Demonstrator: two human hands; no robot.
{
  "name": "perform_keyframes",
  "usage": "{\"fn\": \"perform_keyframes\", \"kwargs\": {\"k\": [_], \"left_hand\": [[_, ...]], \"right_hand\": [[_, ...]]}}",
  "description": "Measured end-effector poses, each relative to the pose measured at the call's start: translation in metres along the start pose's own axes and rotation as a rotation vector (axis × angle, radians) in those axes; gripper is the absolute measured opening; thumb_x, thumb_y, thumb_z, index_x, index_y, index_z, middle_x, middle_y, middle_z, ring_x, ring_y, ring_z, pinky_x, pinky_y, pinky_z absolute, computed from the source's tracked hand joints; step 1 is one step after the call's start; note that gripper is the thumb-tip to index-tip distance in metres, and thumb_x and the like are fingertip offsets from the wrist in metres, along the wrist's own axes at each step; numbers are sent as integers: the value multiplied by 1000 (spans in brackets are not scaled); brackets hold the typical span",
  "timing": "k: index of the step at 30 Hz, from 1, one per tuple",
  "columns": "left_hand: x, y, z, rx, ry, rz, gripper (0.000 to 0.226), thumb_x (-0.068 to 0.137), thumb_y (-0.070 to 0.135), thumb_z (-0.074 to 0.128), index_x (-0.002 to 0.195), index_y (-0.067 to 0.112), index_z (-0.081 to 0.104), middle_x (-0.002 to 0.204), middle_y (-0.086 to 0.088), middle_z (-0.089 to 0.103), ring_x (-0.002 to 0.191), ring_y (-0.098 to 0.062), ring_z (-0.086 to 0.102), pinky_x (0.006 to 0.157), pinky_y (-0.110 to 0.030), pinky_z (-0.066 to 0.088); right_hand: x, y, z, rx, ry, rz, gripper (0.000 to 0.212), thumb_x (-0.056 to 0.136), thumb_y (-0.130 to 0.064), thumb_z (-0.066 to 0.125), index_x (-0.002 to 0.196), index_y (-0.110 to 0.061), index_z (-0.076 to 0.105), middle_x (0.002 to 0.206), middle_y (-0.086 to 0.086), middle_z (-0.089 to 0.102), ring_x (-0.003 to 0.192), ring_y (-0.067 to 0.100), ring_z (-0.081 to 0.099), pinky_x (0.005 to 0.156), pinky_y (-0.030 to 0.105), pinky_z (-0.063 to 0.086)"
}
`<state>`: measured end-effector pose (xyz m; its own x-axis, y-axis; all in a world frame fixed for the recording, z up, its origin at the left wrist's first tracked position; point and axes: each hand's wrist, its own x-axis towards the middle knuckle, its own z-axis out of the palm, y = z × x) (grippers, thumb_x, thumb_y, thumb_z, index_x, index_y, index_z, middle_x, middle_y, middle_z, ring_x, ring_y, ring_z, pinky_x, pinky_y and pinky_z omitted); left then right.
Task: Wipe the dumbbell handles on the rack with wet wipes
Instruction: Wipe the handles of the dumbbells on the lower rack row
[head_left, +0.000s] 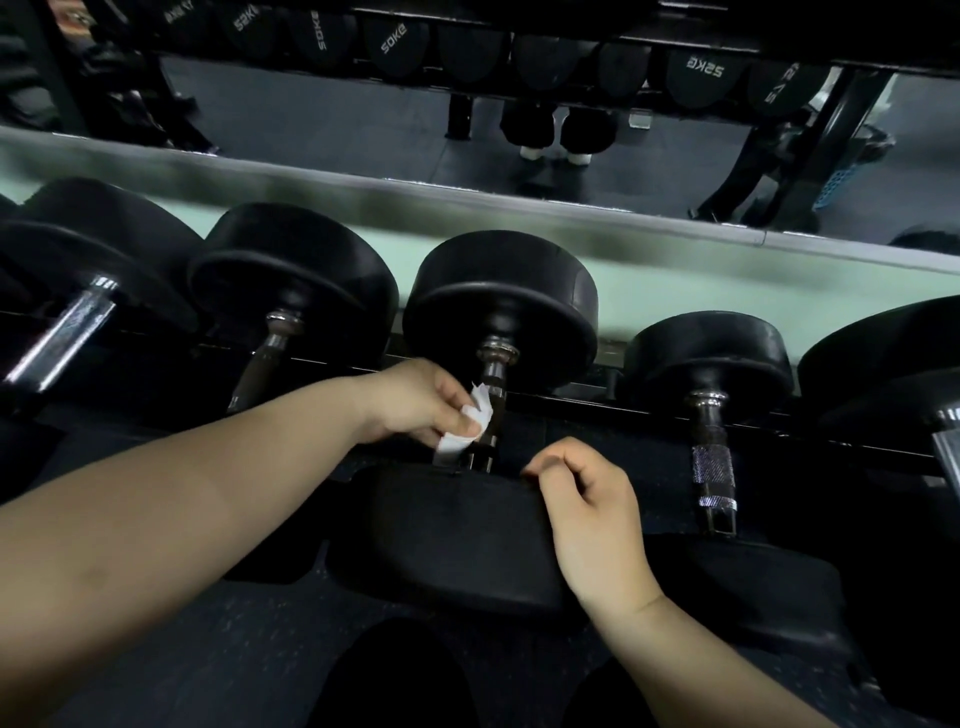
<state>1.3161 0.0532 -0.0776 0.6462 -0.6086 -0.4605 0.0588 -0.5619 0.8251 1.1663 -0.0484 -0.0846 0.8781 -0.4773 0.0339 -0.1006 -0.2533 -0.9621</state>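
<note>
Black dumbbells lie in a row on a low rack (649, 413), handles pointing toward me. My left hand (415, 400) pinches a white wet wipe (470, 423) against the left side of the middle dumbbell's metal handle (493, 379). The lower part of that handle is hidden behind the wipe and the near black head (447, 535). My right hand (587, 514) hovers over the right edge of that near head with its fingers loosely curled, holding nothing.
Neighbouring dumbbell handles stand to the left (270, 353) and right (711, 457). Behind the rack runs a pale green ledge (675, 291) under a mirror showing another rack, legs in white shoes (556, 150) and a blue basket (836, 182). Dark rubber floor (208, 649) lies below.
</note>
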Motion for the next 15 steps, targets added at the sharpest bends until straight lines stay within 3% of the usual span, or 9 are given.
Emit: {"fn": "perform_keyframes", "kwargs": {"k": [4,6,8,11,15], "left_hand": [[13,7,4,-166,248,76,22,83,-1,61,67,13,56,67,0,57,50,4,58,48,-9,48],[14,8,4,-177,230,39,18,83,1,61,69,11,55,70,-2,57,64,-5,58,59,-17,50],[10,8,5,-164,111,-28,9,83,10,63,77,11,57,76,-2,61,73,-10,60,67,-22,51],[8,5,11,-180,36,-93,14,87,27,58,83,13,58,76,-2,61,61,-9,60,51,-15,46],[12,3,13,-265,84,-147,12,91,18,53,79,15,54,73,-3,58,58,-14,57,47,-21,43]], "right_hand": [[0,1,0,6,1,1,19,69,-24,40,55,-24,53,53,-3,49,52,4,41,47,13,32],[0,1,1,6,18,-3,20,70,-24,41,53,-24,53,52,-5,49,51,4,41,47,12,32],[0,1,1,7,18,-5,23,75,-21,45,54,-24,53,54,0,50,51,4,41,47,11,32],[-1,0,0,4,7,-8,24,77,-20,45,54,-21,54,56,2,51,53,4,42,49,11,34],[-1,2,0,-4,13,6,28,84,-13,48,57,-11,55,60,14,53,52,5,41,48,12,33]]}}
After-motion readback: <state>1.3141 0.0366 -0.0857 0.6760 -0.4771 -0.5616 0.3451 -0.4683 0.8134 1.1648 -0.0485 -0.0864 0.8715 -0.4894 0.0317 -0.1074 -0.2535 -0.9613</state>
